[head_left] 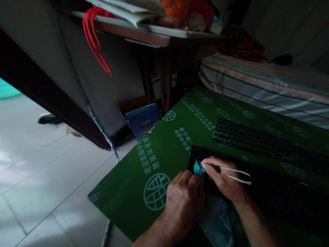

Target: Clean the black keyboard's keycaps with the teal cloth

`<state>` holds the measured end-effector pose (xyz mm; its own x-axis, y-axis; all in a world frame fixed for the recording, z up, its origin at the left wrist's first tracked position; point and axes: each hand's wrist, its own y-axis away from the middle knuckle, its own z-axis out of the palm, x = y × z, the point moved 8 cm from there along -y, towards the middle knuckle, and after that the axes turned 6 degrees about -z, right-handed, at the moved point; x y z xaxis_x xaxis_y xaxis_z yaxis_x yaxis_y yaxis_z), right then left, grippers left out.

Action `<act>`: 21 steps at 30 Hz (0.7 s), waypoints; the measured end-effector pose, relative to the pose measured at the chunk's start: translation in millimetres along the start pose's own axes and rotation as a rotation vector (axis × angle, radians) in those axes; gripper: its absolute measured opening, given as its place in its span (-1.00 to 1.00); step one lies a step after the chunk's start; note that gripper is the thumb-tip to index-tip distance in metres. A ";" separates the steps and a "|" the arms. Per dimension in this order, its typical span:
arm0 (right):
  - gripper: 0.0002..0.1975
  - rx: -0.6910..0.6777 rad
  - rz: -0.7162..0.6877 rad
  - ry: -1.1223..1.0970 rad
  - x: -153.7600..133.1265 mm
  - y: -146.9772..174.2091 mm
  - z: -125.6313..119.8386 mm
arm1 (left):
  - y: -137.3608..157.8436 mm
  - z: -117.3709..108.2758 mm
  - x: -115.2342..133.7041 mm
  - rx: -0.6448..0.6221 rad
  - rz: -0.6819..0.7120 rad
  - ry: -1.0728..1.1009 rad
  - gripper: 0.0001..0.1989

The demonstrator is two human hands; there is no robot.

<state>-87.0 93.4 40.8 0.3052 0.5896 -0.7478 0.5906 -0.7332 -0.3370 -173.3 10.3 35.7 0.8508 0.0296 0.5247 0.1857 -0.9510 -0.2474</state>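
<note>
Dim light covers a tiled floor (38,178) on which a green printed sheet (169,147) is spread, with a wooden table (159,36) and a striped mattress (257,85) behind it. Two black keyboards lie on the sheet: a far keyboard (257,139) and a near keyboard (269,192), the latter directly under both hands. The left hand (183,202) rests on the sheet at the near keyboard's left end, fingers curled together and pressing a small teal cloth (197,168) against that corner. The right hand (226,180) pinches a pair of metal tweezers (235,174) between thumb and forefinger, close to the tips. The tweezers lie nearly flat; their long axis runs left to right, tips pointing left toward the teal cloth and the joined rear end pointing right, clear of the hand. A pale plastic bag (216,219) lies between the forearms. Judged from this layout, work is confined to the left corner of the near keyboard; the rest of that keyboard and the far keyboard show no sign of attention, so most appears to remain. What the tips grip cannot be resolved.
</note>
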 end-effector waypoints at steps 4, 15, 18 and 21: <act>-0.82 0.012 -0.027 0.028 -1.7 0.3 -0.6 | -0.5 -0.9 -0.3 0.002 0.015 0.013 -0.88; -0.81 0.014 -0.015 0.029 0.5 0.4 0.0 | -0.5 -1.8 0.7 0.043 0.002 0.048 -0.85; -0.82 -0.006 0.015 0.014 1.0 1.0 -2.7 | 0.7 -2.3 3.6 0.040 0.039 0.064 -0.84; -0.81 -0.023 0.043 0.016 3.1 2.5 -6.2 | 2.1 -0.8 5.2 0.027 0.061 0.073 -0.85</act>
<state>-79.9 95.5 41.2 0.3427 0.5630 -0.7520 0.5934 -0.7503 -0.2914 -168.9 8.2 38.6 0.8227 -0.0515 0.5661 0.1486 -0.9418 -0.3016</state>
